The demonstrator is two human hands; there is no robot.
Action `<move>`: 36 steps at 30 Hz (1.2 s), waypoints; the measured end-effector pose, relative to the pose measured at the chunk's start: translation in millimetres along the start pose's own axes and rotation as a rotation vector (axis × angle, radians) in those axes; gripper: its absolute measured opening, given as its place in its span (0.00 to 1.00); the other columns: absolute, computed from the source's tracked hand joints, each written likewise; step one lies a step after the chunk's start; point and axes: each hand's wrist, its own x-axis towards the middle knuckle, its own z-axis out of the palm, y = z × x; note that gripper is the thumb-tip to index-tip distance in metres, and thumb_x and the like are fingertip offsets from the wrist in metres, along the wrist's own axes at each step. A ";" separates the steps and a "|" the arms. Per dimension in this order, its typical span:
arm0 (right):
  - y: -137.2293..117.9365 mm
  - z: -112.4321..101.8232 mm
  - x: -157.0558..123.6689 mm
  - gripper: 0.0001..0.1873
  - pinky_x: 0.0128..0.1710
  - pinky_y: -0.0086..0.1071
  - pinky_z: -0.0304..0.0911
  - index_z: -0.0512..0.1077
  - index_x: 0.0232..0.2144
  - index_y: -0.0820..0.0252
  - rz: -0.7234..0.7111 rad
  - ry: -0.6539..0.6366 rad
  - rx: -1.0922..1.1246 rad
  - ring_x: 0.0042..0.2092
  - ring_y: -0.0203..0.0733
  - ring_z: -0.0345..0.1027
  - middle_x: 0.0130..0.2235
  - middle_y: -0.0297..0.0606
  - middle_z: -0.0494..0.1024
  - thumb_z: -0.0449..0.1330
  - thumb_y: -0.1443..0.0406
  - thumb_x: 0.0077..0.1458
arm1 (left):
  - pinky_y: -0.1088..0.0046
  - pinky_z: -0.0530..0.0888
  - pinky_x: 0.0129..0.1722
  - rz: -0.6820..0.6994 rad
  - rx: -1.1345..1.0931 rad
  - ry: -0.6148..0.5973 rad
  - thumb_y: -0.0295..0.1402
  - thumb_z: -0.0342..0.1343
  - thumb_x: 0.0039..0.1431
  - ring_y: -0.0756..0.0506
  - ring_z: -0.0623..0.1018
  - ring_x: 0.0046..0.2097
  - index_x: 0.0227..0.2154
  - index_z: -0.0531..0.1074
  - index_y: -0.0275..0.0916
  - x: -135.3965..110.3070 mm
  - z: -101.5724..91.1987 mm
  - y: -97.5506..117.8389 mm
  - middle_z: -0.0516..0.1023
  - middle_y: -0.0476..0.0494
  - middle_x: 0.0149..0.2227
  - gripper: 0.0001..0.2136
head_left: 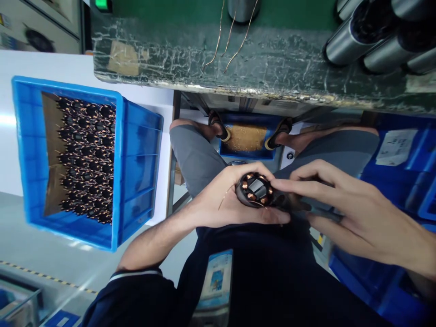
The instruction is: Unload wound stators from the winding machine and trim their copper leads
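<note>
My left hand [235, 200] is wrapped round a motor stator [239, 194], a dark ring with copper windings and grey metal in its middle. The stator's open end faces up, and thin copper wire ends stick out beside my fingers. My right hand [354, 213] is just to the right, its index fingertip at the stator's rim. In its curled fingers lies a dark, slim hand tool [323, 212]; its end by the stator is blurred and its kind does not show. Both hands are above my lap.
A green workbench [289, 68] with a worn edge runs across the front. On it are several metal cylinders [350, 45] and one cylinder [243, 10] with copper wires. A blue crate [136, 159] of wound stators stands left. A blue tray [247, 155] lies between my feet; blue bins [402, 159] stand right.
</note>
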 end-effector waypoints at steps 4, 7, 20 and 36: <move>4.9 -3.0 -3.3 0.43 0.49 0.44 0.79 0.65 0.78 0.39 0.007 0.029 -0.036 0.50 0.49 0.78 0.52 0.40 0.79 0.58 0.74 0.65 | 0.72 0.75 0.37 -0.007 0.055 0.027 0.39 0.81 0.56 0.49 0.78 0.37 0.43 0.77 0.41 6.1 -0.4 -1.9 0.80 0.49 0.38 0.20; 3.7 3.7 0.4 0.35 0.46 0.40 0.77 0.70 0.74 0.43 0.054 0.062 0.064 0.45 0.45 0.78 0.48 0.38 0.80 0.58 0.72 0.70 | 0.72 0.75 0.38 -0.013 0.051 0.032 0.37 0.82 0.54 0.48 0.78 0.38 0.42 0.77 0.40 11.9 1.9 -5.2 0.81 0.48 0.39 0.21; -10.8 40.6 25.3 0.05 0.30 0.33 0.64 0.80 0.40 0.50 0.193 0.278 0.426 0.28 0.35 0.68 0.30 0.27 0.77 0.73 0.61 0.68 | 0.73 0.73 0.38 -0.007 0.164 0.094 0.33 0.78 0.55 0.49 0.75 0.37 0.43 0.76 0.39 19.1 0.9 -19.6 0.79 0.50 0.38 0.18; 4.2 2.3 -1.9 0.36 0.45 0.42 0.77 0.66 0.77 0.39 0.090 -0.006 -0.017 0.47 0.49 0.78 0.50 0.39 0.81 0.57 0.68 0.71 | 0.75 0.75 0.37 -0.019 -0.005 0.012 0.34 0.80 0.55 0.50 0.78 0.36 0.43 0.79 0.39 12.3 -3.0 -21.3 0.82 0.48 0.38 0.18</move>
